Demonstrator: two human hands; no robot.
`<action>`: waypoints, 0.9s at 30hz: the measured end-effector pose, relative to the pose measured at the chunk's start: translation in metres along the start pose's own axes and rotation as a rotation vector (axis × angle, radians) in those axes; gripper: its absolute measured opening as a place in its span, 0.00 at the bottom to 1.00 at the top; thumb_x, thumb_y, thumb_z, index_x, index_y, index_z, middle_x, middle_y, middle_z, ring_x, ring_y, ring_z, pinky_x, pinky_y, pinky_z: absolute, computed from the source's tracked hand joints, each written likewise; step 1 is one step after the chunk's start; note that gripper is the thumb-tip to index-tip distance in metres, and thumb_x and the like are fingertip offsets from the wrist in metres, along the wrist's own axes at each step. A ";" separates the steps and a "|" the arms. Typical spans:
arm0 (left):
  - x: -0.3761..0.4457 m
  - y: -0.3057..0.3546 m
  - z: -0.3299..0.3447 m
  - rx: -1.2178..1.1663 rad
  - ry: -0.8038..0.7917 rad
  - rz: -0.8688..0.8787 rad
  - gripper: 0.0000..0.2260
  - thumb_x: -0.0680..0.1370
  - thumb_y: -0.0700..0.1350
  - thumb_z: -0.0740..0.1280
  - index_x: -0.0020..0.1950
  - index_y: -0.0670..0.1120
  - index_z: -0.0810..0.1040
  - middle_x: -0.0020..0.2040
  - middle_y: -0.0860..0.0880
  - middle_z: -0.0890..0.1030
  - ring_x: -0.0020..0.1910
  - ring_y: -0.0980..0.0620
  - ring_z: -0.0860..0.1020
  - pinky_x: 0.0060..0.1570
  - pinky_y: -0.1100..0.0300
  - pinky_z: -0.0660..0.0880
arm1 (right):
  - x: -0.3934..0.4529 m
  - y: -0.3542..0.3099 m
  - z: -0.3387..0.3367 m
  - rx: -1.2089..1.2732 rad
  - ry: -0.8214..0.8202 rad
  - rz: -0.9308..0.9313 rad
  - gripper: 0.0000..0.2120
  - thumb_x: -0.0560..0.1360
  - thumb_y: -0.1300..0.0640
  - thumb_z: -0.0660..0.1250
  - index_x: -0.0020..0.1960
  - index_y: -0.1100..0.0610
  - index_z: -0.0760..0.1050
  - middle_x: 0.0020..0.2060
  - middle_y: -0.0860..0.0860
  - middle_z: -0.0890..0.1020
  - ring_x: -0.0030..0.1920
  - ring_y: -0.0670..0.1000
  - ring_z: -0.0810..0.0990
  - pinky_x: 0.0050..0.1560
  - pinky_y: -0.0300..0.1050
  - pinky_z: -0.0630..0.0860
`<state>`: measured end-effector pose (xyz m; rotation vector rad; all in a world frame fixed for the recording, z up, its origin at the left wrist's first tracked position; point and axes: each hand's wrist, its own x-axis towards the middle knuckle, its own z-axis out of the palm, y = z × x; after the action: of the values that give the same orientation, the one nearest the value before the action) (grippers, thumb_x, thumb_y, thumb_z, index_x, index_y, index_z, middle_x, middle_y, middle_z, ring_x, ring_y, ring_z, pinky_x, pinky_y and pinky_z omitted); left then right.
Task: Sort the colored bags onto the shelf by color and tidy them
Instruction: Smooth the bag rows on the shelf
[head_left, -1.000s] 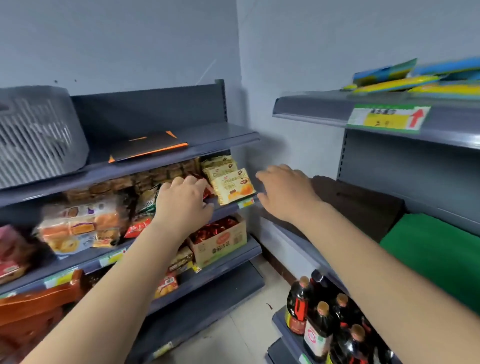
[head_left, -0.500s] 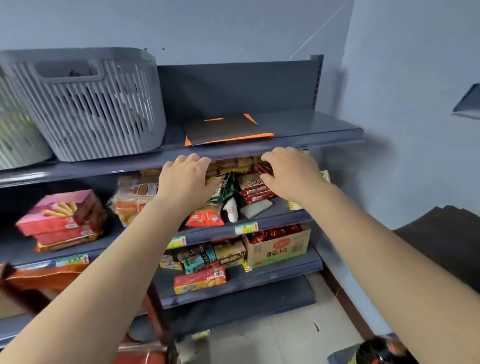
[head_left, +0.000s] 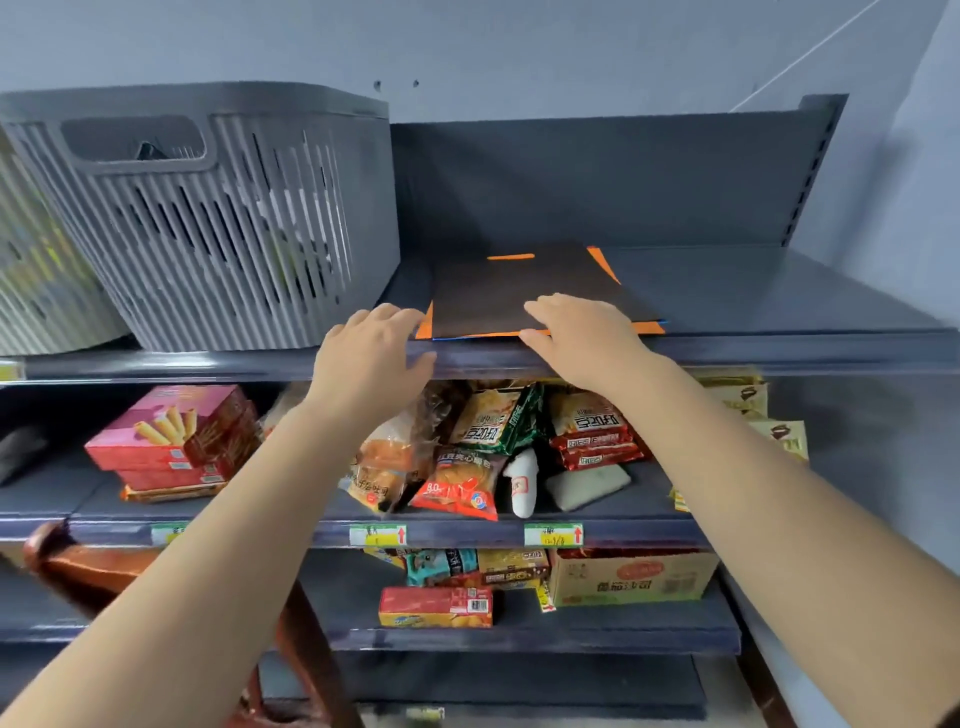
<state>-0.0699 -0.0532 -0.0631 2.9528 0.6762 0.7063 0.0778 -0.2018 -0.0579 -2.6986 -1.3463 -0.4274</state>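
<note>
The flat stack of dark and orange paper bags lies at frame centre on the grey metal top shelf, its long axis across the frame, with the open right hand resting flat on its near edge and the open left hand just beside its left corner.

Top shelf: basket at left; flat bags stacked just right of it, near the front edge. Left hand at the shelf edge, by the stack's left corner; right hand on the stack's front edge. Middle shelf: boxes stacked at left; snack packets heaped at centre, below the bags; more packets at far right. Lower shelf: carton at right, small boxes left of it.
</note>
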 end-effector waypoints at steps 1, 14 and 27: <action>0.004 -0.001 0.003 -0.004 0.008 -0.007 0.17 0.79 0.49 0.63 0.65 0.44 0.73 0.63 0.47 0.75 0.62 0.44 0.71 0.57 0.52 0.66 | 0.006 0.002 0.005 -0.004 -0.031 -0.002 0.21 0.83 0.48 0.49 0.70 0.56 0.66 0.67 0.53 0.71 0.67 0.55 0.69 0.62 0.51 0.67; 0.035 -0.017 0.018 -0.254 0.082 -0.002 0.17 0.79 0.49 0.62 0.67 0.46 0.73 0.62 0.49 0.76 0.61 0.48 0.73 0.57 0.55 0.69 | 0.022 0.017 0.014 0.197 0.118 0.060 0.15 0.81 0.48 0.57 0.55 0.50 0.81 0.51 0.51 0.83 0.52 0.55 0.78 0.40 0.42 0.69; 0.050 -0.031 0.021 -0.463 0.000 0.018 0.13 0.79 0.50 0.63 0.62 0.49 0.77 0.50 0.54 0.79 0.51 0.55 0.76 0.53 0.59 0.73 | 0.017 0.025 -0.002 0.599 0.206 0.258 0.03 0.72 0.56 0.72 0.42 0.53 0.84 0.36 0.44 0.80 0.43 0.46 0.79 0.46 0.41 0.74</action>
<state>-0.0330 -0.0028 -0.0650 2.5360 0.4158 0.7448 0.1075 -0.2043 -0.0497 -2.2125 -0.8747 -0.2200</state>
